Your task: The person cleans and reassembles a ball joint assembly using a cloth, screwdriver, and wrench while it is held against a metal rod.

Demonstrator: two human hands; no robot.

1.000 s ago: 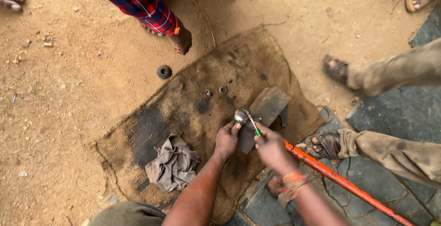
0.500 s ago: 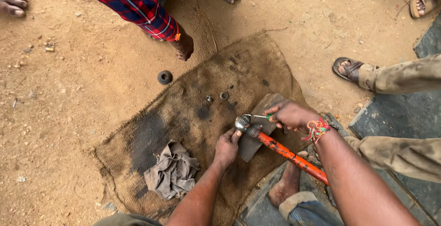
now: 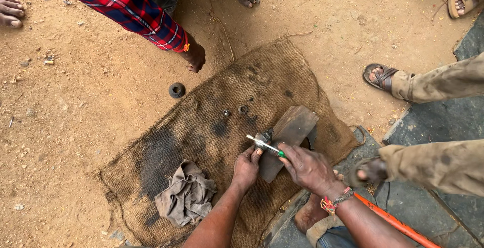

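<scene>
Since half a second ago our right hand has let go of the orange-handled hammer, which now lies beside our leg, and has taken up a slim green-handled screwdriver instead. Its grip is closed on the green end, the shaft aimed at the small metal part. Our left hand pins that part against the edge of the wooden block, fingers closed round it, likely so it cannot roll. Left of us a crumpled rag lies on the burlap sack. Farther out sit two small rings, then a black bush on the dirt near another person's hand.
</scene>
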